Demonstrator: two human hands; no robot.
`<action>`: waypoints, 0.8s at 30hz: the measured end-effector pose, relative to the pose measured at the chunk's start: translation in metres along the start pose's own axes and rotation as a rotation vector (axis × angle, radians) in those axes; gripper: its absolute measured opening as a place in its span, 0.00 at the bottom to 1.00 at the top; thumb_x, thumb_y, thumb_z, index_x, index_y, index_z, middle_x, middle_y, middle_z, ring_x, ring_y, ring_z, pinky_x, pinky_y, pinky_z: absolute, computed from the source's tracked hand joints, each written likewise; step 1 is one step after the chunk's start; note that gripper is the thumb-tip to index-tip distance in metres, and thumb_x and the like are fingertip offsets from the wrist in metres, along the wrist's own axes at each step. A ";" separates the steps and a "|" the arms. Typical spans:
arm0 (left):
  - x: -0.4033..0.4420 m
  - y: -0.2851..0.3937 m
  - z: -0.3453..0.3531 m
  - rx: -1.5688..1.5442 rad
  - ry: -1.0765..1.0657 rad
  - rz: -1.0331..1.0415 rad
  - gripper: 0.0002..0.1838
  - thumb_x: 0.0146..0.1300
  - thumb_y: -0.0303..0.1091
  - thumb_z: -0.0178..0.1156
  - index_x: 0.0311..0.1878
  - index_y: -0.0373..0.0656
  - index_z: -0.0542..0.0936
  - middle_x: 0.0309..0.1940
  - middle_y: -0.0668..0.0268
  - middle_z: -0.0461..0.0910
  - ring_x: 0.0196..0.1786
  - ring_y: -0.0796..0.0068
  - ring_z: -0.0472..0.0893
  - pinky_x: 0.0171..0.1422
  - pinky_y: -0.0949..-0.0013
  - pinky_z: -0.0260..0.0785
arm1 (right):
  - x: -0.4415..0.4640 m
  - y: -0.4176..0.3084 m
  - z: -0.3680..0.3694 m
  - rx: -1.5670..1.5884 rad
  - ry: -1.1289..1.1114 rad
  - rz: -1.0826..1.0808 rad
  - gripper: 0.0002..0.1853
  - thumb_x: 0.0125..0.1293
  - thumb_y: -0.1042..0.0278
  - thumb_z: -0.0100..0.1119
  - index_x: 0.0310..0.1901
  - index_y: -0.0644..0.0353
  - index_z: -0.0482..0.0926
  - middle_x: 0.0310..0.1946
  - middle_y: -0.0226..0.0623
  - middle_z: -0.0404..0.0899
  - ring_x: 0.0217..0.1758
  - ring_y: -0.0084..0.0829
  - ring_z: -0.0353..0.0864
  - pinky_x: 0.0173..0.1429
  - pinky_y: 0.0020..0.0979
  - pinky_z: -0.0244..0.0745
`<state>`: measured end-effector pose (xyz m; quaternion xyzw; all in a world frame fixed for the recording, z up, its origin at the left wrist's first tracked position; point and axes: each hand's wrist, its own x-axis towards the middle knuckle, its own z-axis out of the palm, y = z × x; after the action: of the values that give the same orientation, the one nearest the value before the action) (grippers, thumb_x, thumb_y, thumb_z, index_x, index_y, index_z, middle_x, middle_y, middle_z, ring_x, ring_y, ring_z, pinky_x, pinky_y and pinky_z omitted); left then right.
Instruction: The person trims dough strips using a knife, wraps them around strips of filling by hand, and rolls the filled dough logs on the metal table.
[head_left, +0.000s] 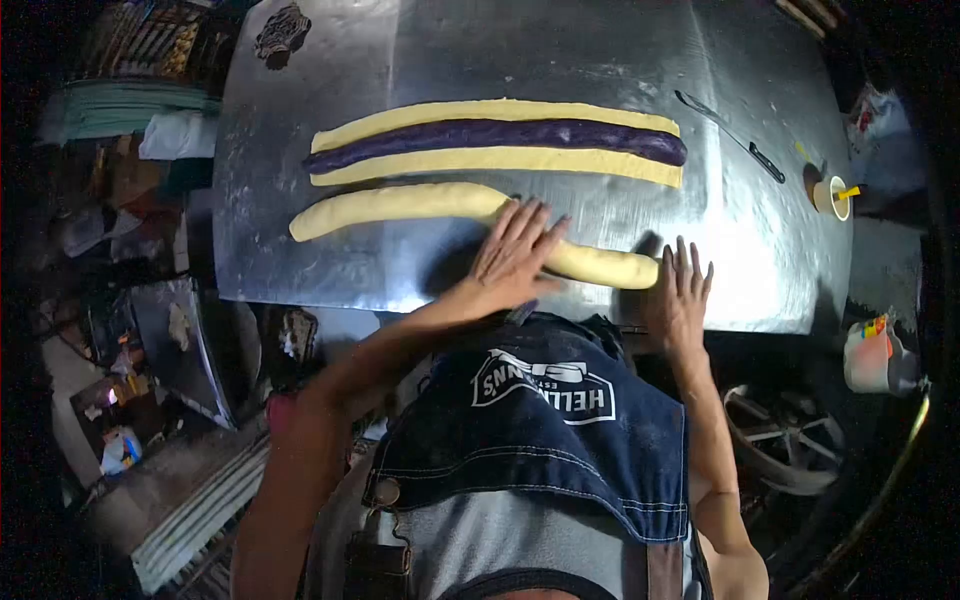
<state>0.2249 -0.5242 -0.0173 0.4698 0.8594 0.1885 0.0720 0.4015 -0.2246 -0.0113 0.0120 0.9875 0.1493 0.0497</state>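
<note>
A long pale-yellow dough roll (400,207) lies near the front edge of the metal table, sagging toward me on its right side. My left hand (515,255) rests over the roll's middle, palm down with its fingers spread, and hides a short length of it. At the roll's right end is my right hand (682,300), fingers stretched out, touching or very close to the tip. Farther back, a dark purple roll (480,136) lies lengthwise on a flat yellow dough strip (400,173), whose borders show on both sides.
The shiny metal table (560,60) carries a knife (735,138) at the right and a cup (832,198) with a yellow handle sticking out. A dark crumpled thing (282,35) is at the far left corner. Below the right side is a spoked wheel (785,440).
</note>
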 end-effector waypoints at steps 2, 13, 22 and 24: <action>0.011 -0.023 0.010 0.099 0.033 0.063 0.64 0.57 0.77 0.68 0.89 0.53 0.56 0.87 0.43 0.53 0.88 0.37 0.54 0.91 0.33 0.40 | 0.002 -0.032 -0.009 0.604 0.203 0.110 0.52 0.73 0.35 0.62 0.83 0.71 0.59 0.87 0.56 0.53 0.92 0.56 0.46 0.91 0.64 0.33; 0.084 -0.037 0.017 0.198 0.232 -0.149 0.57 0.70 0.83 0.46 0.89 0.49 0.56 0.91 0.46 0.39 0.91 0.41 0.41 0.88 0.23 0.23 | 0.122 0.009 0.028 0.418 0.297 0.292 0.43 0.76 0.26 0.52 0.75 0.56 0.75 0.77 0.50 0.71 0.79 0.53 0.68 0.81 0.55 0.60; -0.081 -0.122 -0.088 -0.039 0.252 -0.465 0.47 0.61 0.66 0.75 0.76 0.47 0.74 0.77 0.57 0.71 0.81 0.52 0.69 0.88 0.30 0.45 | 0.072 0.019 -0.011 0.536 0.646 -0.103 0.27 0.52 0.50 0.87 0.43 0.59 0.83 0.36 0.39 0.83 0.42 0.46 0.83 0.51 0.44 0.75; -0.136 -0.164 -0.127 0.347 0.369 -0.541 0.53 0.58 0.70 0.75 0.78 0.44 0.72 0.76 0.53 0.71 0.81 0.47 0.68 0.86 0.29 0.47 | 0.043 0.015 -0.017 0.419 0.451 0.062 0.34 0.53 0.42 0.85 0.53 0.57 0.84 0.48 0.42 0.82 0.52 0.48 0.82 0.56 0.49 0.74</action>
<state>0.1330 -0.7506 0.0281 0.1887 0.9703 0.0956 -0.1176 0.3576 -0.2139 0.0047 0.0186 0.9821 -0.0573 -0.1787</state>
